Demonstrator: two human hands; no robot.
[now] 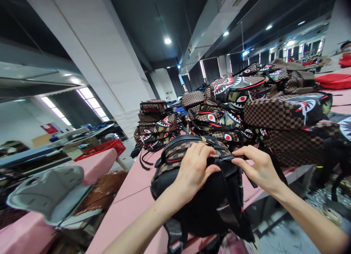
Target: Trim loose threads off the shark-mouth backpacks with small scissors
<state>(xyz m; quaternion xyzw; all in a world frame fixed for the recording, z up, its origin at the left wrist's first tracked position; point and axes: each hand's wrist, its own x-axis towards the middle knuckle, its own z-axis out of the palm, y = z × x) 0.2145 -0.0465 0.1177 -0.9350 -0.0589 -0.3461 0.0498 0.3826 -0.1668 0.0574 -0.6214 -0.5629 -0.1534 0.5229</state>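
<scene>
A black and brown checkered backpack (197,199) lies in front of me on a pink-topped table (128,195), its black padded back and shoulder straps towards me. My left hand (196,166) rests at the bag's top edge, fingers curled over the fabric and thumb on the near side. Just right of it, my right hand (253,166) pinches a black strap (227,158) at the bag's top corner between thumb and forefinger. A zipper pull (203,139) shows on the bag's far side. What lies beneath the left fingers is partly hidden.
Behind the bag, checkered backpacks with shark faces (227,97) are piled high, reaching to the right. A smaller stack (156,126) stands at the left by a white pillar (109,64). A grey chair (52,195) and red crate (104,148) are further left.
</scene>
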